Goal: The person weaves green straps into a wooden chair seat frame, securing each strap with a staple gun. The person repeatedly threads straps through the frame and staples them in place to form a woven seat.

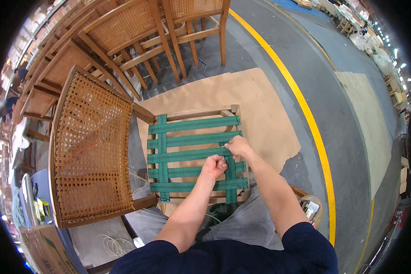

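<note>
A wooden chair lies before me with its woven cane back (93,146) on the left. Several green webbing straps (192,125) run across its seat frame (235,109). One green cross strap (162,144) is woven through them near the back. Toward the right side of the seat, another cross strap (231,195) passes over and under the rows. My right hand (239,147) pinches this strap near its far end. My left hand (214,167) is closed just beside the same strap, its fingertips curled in; what they grip is hidden.
Cardboard (265,109) lies under the chair on the grey floor. More cane-backed chairs (123,27) stand close together at the far left. A yellow floor line (301,98) curves along the right. By my right thigh is a round container (311,210) with small items.
</note>
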A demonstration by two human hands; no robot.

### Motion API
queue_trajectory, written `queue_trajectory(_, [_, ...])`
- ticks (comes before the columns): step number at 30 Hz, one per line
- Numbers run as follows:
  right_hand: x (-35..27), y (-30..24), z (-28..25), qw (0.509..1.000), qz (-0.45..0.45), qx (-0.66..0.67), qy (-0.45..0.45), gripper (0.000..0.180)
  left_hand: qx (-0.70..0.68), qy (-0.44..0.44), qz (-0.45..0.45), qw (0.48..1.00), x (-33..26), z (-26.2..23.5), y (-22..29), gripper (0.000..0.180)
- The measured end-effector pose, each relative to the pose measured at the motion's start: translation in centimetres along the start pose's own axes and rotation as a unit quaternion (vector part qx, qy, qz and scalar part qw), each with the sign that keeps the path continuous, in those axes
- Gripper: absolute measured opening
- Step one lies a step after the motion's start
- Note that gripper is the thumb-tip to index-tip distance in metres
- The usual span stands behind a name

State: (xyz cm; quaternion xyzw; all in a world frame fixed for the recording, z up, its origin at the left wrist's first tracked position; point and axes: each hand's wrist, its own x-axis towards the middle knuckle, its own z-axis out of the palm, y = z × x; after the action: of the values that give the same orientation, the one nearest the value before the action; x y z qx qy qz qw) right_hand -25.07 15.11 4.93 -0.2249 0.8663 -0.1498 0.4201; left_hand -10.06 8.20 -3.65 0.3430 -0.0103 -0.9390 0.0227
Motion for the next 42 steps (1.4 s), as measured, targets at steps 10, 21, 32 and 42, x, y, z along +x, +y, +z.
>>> queue_trajectory(10, [1.0, 5.1, 1.7, 0.849, -0.137, 0.507, 0.045, 0.017, 0.492, 0.033, 0.194, 0.848, -5.7, 6.7, 0.6, 0.040])
queue_trajectory(21, [6.3, 1.4, -4.4, 0.911, -0.136, 0.334, 0.202, 0.024, 0.172, 0.151, 0.048, 0.972, 6.1, 10.4, 7.7, 0.027])
queue_trajectory(32, [9.2, -1.4, -3.9, 0.956, -0.122, 0.109, 0.243, 0.024, -0.075, 0.044, 0.073, 0.994, 7.4, 10.4, 6.5, 0.030])
queue_trajectory(42, [11.0, 1.6, -3.8, 0.881, -0.208, 0.351, 0.239, 0.011, 0.566, 0.166, 0.331, 0.737, 4.5, 11.5, 5.8, 0.028])
